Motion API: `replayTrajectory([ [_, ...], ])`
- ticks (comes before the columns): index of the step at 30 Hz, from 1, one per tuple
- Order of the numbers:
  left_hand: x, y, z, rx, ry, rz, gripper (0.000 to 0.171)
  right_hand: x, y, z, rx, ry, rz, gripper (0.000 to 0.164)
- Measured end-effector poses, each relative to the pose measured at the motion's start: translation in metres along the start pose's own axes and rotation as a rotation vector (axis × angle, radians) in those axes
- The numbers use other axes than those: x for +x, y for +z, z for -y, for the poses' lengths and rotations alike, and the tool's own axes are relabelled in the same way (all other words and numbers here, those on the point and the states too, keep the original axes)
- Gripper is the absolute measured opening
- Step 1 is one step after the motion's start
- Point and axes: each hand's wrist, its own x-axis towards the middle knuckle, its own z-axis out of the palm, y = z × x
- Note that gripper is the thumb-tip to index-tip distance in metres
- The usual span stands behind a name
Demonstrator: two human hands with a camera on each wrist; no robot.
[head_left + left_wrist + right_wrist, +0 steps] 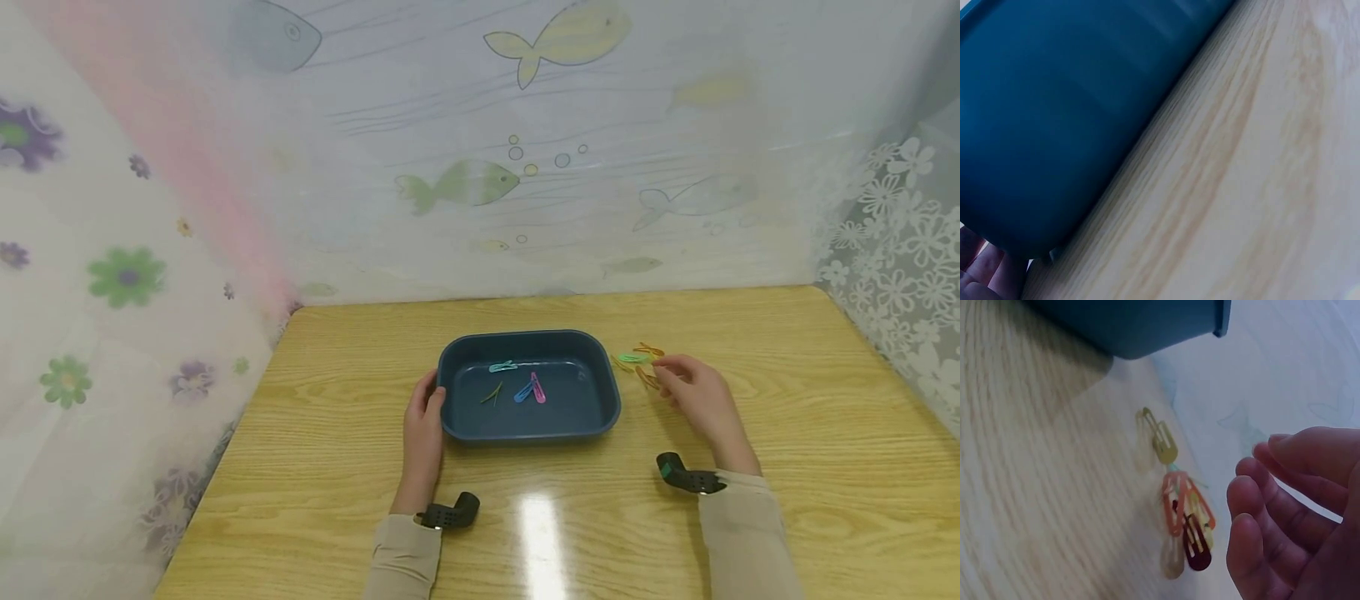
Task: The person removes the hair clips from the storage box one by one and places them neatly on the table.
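On wood-grain table, tray, fish-print sheeting

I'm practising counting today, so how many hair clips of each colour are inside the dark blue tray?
Teal clip: 1
Olive-green clip: 1
Blue clip: 1
Pink clip: 1
Total in the dark blue tray: 4

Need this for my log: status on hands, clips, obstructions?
Left hand grips tray. Right hand beside loose clips, no clip visible in grasp. More clips inside tray. No obstruction seen.
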Motion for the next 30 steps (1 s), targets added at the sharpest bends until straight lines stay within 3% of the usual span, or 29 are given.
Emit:
replayTrajectory([
  [9,0.004,0.003,0.013,0.015,0.035,-0.028,0.033,-0.002,0.001,0.017,0.056,-0.074,0.042,0.042],
  [17,0.003,0.002,0.015,0.031,0.049,-0.028,0.033,-0.01,0.001,0.044,0.215,-0.124,0.108,0.042],
  [30,0.003,0.001,0.015,0.044,0.038,-0.018,0.033,-0.012,0.01,0.066,0.22,-0.157,0.238,0.036],
])
